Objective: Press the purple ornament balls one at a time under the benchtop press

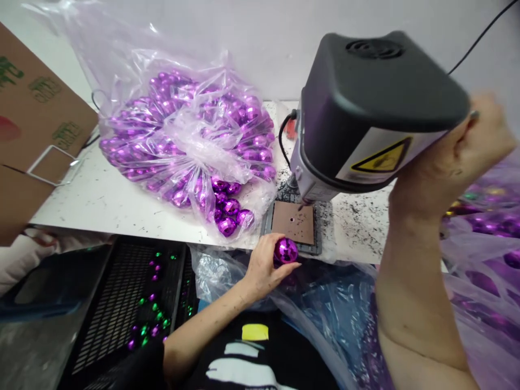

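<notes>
- Clear plastic bag of shiny purple balls (pixel 187 135), left on the white counter (pixel 101 200): a nudge could roll balls over the near edge.
- Black-topped drilling machine (pixel 390 92), right: its tip could catch fingers if it drops while they are close.
- Right hand (pixel 459 146), curled at the machine's right side: I cannot tell what it holds; a blind pull could jolt things.
- Left hand (pixel 262 265), narrowed around a faceted purple ball (pixel 286 250) by the brown square plate's (pixel 284 216) near edge: the slick surface could slip.
</notes>
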Action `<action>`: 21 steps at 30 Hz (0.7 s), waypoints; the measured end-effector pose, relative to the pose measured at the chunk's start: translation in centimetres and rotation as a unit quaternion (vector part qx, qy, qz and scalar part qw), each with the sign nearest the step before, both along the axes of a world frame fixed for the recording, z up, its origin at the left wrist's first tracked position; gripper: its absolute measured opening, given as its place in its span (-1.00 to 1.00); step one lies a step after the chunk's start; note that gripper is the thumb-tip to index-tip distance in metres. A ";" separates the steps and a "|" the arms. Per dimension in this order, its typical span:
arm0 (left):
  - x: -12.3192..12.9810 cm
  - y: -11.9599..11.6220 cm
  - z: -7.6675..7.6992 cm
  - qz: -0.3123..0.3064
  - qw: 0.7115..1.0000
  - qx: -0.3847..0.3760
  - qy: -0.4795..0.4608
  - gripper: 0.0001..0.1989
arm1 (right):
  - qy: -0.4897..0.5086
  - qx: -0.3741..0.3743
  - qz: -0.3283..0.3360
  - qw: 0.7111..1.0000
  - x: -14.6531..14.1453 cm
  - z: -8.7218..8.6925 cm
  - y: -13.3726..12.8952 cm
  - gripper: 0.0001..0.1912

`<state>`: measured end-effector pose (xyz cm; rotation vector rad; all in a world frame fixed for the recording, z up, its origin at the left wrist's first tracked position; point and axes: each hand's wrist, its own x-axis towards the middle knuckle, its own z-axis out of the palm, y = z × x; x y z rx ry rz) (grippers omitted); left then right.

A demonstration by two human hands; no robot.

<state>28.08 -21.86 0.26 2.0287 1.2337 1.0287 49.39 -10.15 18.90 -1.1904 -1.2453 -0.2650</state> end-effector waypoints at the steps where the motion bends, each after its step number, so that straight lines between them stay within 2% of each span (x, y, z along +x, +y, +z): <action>1: -0.2 -0.7 -0.4 -0.004 1.000 -0.009 -0.003 -0.42 | 0.010 0.005 0.008 1.000 0.0 -0.1 0.3 -0.34; 5: -0.7 -2.7 -1.8 -0.037 0.997 0.008 0.062 -0.34 | 0.028 -0.002 0.043 0.999 0.5 -0.6 1.0 -0.37; 7: -1.0 -3.0 -1.4 -0.060 0.991 0.039 0.109 -0.22 | 0.028 -0.009 0.055 0.998 0.8 -0.7 1.2 -0.34; 9: -1.8 -2.7 -0.2 -0.061 0.988 0.073 0.123 -0.20 | 0.029 -0.009 0.068 0.997 1.0 -0.7 1.1 -0.30; 10: -2.3 -2.3 0.5 -0.038 0.988 0.091 0.121 -0.25 | 0.032 -0.014 0.071 0.997 1.1 -0.7 1.1 -0.29; 12: -3.4 -1.1 1.6 0.062 0.983 0.126 0.121 -0.40 | 0.039 -0.034 0.068 0.996 1.1 -0.6 0.9 -0.31; 14: -4.1 0.0 1.6 0.147 0.970 0.140 0.137 -0.47 | 0.040 -0.039 0.061 0.997 1.0 -0.5 0.9 -0.34; 15: -4.3 0.3 1.2 0.150 0.968 0.136 0.149 -0.49 | 0.039 -0.028 0.053 0.997 0.9 -0.4 1.0 -0.35; 19: -4.3 0.5 -1.0 0.038 0.981 0.104 0.159 -0.61 | 0.055 -0.019 0.043 0.997 1.3 -0.7 1.3 -0.39; 21: -4.5 0.8 -1.1 0.039 0.984 0.101 0.138 -0.63 | 0.068 -0.041 0.037 0.996 1.7 -1.0 1.5 -0.41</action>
